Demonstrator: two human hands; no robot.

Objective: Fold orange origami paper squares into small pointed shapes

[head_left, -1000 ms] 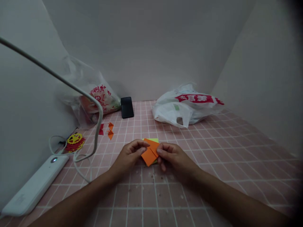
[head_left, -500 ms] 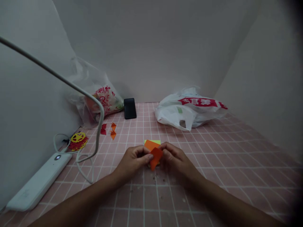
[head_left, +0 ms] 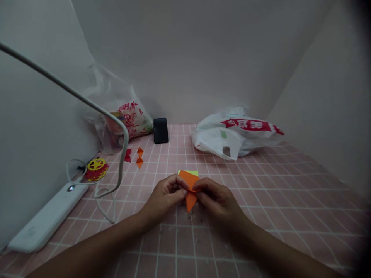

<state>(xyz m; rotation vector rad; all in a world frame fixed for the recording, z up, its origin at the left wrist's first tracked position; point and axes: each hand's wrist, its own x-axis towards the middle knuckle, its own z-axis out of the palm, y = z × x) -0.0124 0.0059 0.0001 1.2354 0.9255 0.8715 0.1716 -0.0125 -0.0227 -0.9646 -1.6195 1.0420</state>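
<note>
An orange folded paper [head_left: 191,201] is pinched between my two hands, its pointed end hanging down toward me. My left hand [head_left: 168,194] grips its left edge with thumb and index finger. From the right, my right hand [head_left: 216,196] pinches the same paper near a crease across its middle. Behind the fingers shows a flat orange sheet [head_left: 188,177]; whether it is joined to the held piece I cannot tell. A yellow paper [head_left: 193,173] lies just behind it on the table. Two small orange folded papers [head_left: 140,162] and a red one [head_left: 128,155] rest farther left.
A white power bank-like device [head_left: 49,218] with a looped cable [head_left: 124,154] lies at the left, beside yellow and red gear-shaped pieces [head_left: 96,165]. At the back are a clear plastic bag [head_left: 133,119], a black phone [head_left: 160,130] and a white plastic bag [head_left: 237,133]. Walls enclose the pink tiled surface.
My right fingers have moved left and down onto the paper. The raised orange flap has been pressed down, and a crease now runs across between my fingertips. The view has shifted slightly.
</note>
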